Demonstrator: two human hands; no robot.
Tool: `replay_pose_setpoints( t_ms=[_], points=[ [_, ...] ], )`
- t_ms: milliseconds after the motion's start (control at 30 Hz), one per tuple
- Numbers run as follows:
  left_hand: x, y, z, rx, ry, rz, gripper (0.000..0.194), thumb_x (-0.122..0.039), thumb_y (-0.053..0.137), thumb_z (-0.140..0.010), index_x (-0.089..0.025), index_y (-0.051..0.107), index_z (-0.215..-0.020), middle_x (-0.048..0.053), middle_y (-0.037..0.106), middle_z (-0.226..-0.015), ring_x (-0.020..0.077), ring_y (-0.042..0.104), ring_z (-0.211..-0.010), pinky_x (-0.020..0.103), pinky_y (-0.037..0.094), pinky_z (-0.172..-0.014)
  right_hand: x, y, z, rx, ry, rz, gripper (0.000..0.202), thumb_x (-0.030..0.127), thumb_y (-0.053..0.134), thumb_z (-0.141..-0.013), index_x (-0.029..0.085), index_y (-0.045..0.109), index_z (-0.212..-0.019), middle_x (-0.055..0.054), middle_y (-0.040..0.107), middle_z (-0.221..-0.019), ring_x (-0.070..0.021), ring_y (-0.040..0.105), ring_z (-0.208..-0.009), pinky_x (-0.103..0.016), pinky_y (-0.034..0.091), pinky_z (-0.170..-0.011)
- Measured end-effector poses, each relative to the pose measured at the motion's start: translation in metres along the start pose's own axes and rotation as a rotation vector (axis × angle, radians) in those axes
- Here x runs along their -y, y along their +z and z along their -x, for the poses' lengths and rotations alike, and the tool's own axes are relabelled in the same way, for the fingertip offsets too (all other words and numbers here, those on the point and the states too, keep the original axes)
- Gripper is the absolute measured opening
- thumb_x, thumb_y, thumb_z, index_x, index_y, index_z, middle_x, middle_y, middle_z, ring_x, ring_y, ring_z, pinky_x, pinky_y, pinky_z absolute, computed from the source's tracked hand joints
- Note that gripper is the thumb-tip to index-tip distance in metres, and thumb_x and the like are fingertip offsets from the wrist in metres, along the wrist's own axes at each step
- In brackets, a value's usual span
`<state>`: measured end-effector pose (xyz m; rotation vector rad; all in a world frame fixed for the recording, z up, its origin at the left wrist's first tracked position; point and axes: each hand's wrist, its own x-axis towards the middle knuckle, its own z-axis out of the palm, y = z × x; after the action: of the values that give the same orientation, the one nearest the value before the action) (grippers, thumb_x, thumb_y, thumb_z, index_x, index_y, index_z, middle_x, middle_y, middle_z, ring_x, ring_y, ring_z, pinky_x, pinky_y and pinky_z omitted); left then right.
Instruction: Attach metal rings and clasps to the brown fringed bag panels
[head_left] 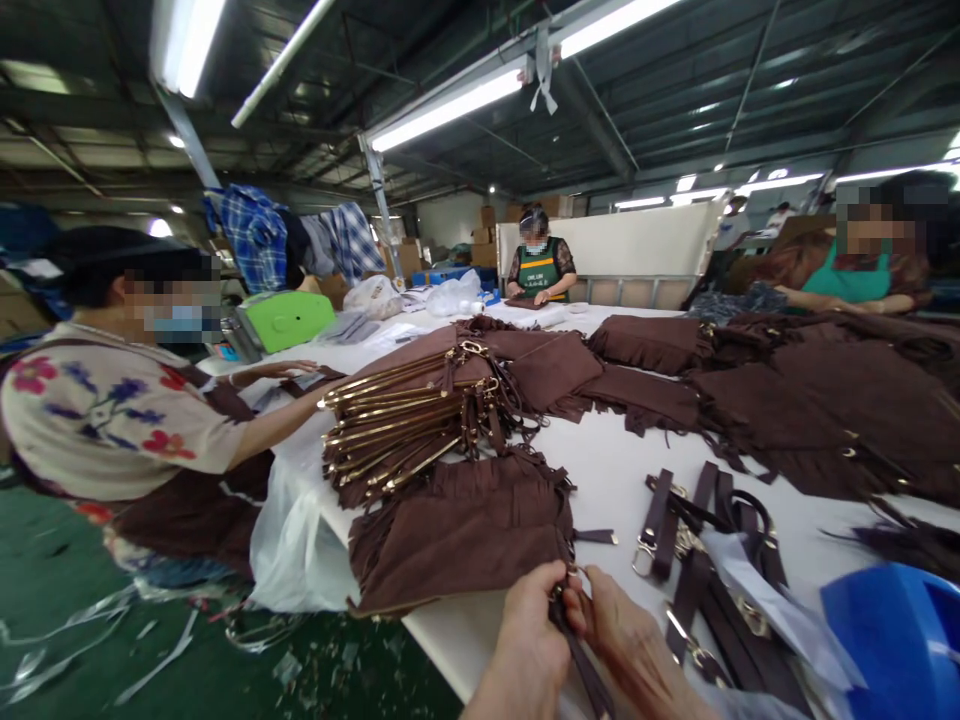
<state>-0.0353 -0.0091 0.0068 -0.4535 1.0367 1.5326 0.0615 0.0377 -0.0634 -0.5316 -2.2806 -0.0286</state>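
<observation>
While both hands meet at the near edge of the white table point(615, 480), a dark brown strap point(581, 655) is pinched between them: the left hand point(529, 640) is closed on its upper end with thumb and fingers pressed together, and the right hand point(630, 650) is closed beside it, fingertips on the same end, where a small metal ring seems to sit. The strap hangs down past the table edge, so its free length is kept off the work. Just beyond the hands a brown fringed suede bag point(461, 530) lies flat, apparently so that its corner stays within reach. To the right a bundle of straps with clasps point(705, 560) is laid loose, close at hand, and a blue plastic bin point(896, 625) stands at the corner. Further back a stack of bags with gold bars point(405, 420) is fanned out, handled by a co-worker in a floral shirt point(112, 410). More brown bags point(787, 400) are spread across the far table.
</observation>
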Motion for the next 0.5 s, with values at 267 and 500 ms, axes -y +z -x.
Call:
replay_pose_setpoints(
  t_ms=[267,500],
  points=[
    [0.018,-0.027,-0.008,0.047,0.012,0.006,0.032,-0.032,0.050,-0.079,-0.003,0.062,-0.074,0.008,0.056,-0.056,0.0143,0.049,-0.044,0.024,0.031,-0.045,-0.044,-0.020,-0.015,0.576,0.549,-0.490,0.034,0.047,0.037,-0.074,0.022,0.055,-0.090,-0.007,0.071,-0.075,-0.0218,0.067,-0.069,-0.030,0.052,-0.060],
    [-0.033,-0.124,0.002,-0.155,0.418,0.291,0.001,-0.013,0.053,-0.080,-0.014,0.053,-0.079,0.003,0.063,-0.070,0.0125,0.060,-0.062,0.025,0.048,-0.064,-0.055,-0.010,-0.010,0.609,0.575,-0.594,0.030,0.045,0.043,-0.074,0.023,0.059,-0.060,-0.002,0.056,-0.048,-0.0151,0.054,-0.043,-0.024,0.041,-0.039]
  ],
)
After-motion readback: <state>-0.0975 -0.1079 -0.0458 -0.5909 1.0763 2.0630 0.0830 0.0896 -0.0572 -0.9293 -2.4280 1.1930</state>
